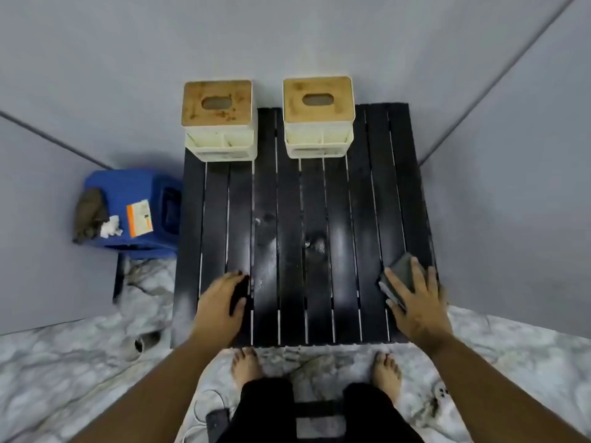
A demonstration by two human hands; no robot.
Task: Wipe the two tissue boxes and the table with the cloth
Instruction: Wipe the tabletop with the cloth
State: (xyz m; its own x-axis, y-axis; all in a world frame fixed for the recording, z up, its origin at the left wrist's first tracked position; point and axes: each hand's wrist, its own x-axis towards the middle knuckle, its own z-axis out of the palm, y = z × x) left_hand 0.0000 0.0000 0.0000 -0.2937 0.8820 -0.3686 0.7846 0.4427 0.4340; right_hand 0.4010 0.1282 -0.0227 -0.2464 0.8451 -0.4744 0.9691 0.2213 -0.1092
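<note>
Two white tissue boxes with wooden lids stand at the far edge of the black slatted table (287, 219): the left tissue box (219, 118) at the far left corner, the right tissue box (319, 115) near the middle. A folded grey cloth (399, 273) lies on the table's near right corner. My right hand (414, 298) presses flat on top of it with fingers spread. My left hand (220, 302) rests palm down on the near left part of the table, fingers apart, holding nothing.
A blue box (134, 212) with a brown rag and crumpled tissue on it sits left of the table. Grey walls close in behind and on both sides. My bare feet stand on the marble-pattern floor (64, 378) just in front of the table.
</note>
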